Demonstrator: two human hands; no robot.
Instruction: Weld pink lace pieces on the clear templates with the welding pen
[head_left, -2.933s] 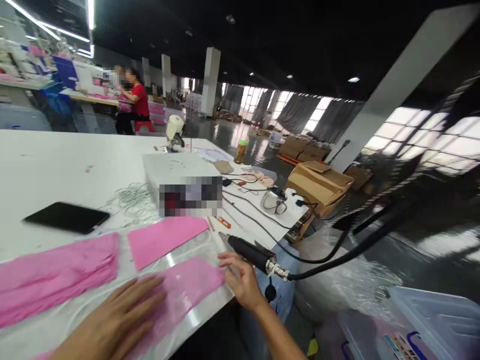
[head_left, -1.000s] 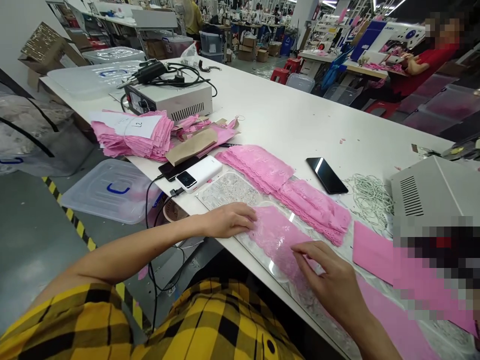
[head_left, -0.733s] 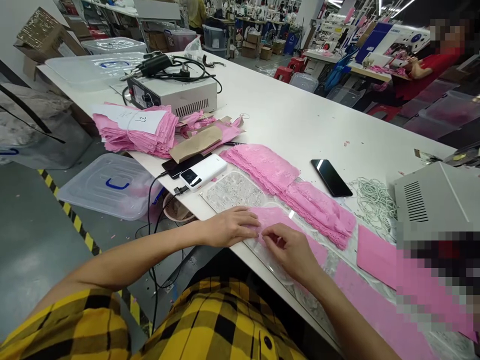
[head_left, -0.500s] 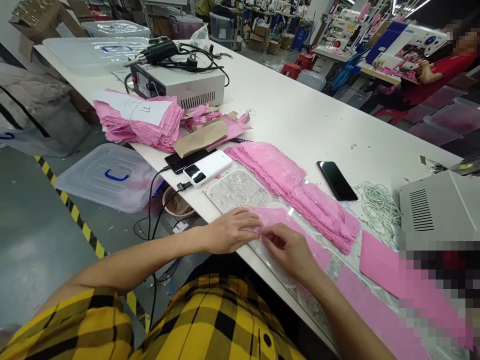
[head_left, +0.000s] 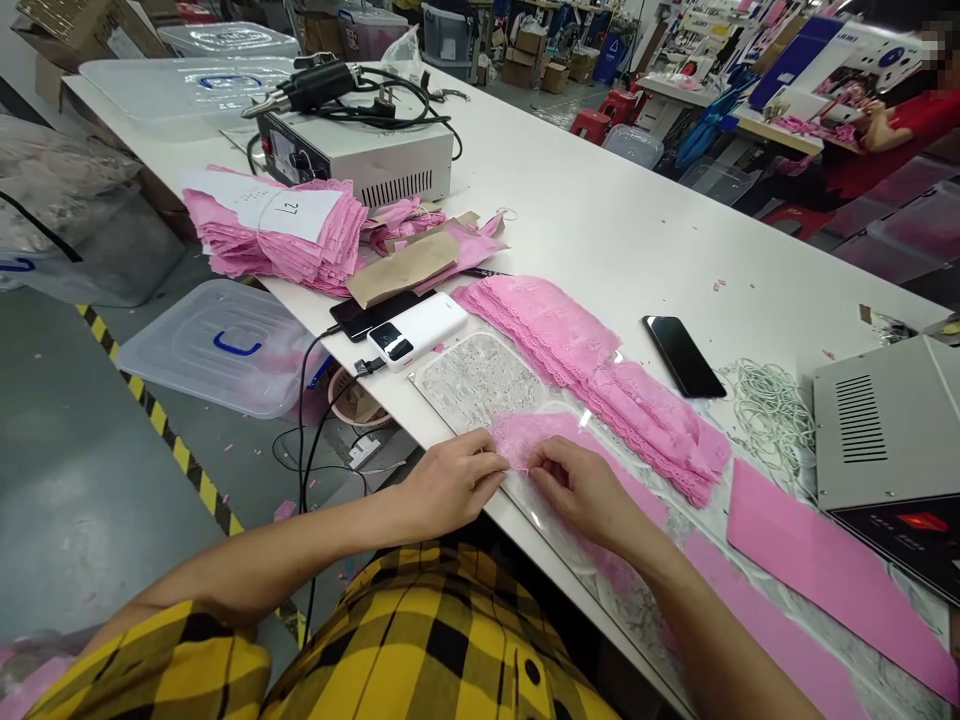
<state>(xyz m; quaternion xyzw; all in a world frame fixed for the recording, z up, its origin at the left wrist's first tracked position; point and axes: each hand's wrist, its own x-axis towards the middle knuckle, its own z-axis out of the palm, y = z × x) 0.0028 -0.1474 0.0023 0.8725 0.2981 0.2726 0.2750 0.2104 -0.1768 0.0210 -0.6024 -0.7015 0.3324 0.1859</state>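
A piece of pink lace fabric lies on a clear-edged, grey-patterned board along the table's near edge. My left hand has its thumb and fingertips pinched together at the lace's near left edge. Close by on the right, my right hand pinches that same edge, fingers curled. The fingertips hide the exact spots of contact. Just beyond the hands, a folded pile of scalloped pink lace runs along the board. Smooth pink panels lie to the right.
A white power bank with cables sits left of the board. Behind it are a banded lace stack and a grey machine box. A phone, tangled pale cord and another box are rightward. A person sews beyond.
My left hand has gone from lying flat over the lace to a pinch at its near edge, slightly lower. My right hand stays pinched. The view has shifted a little.
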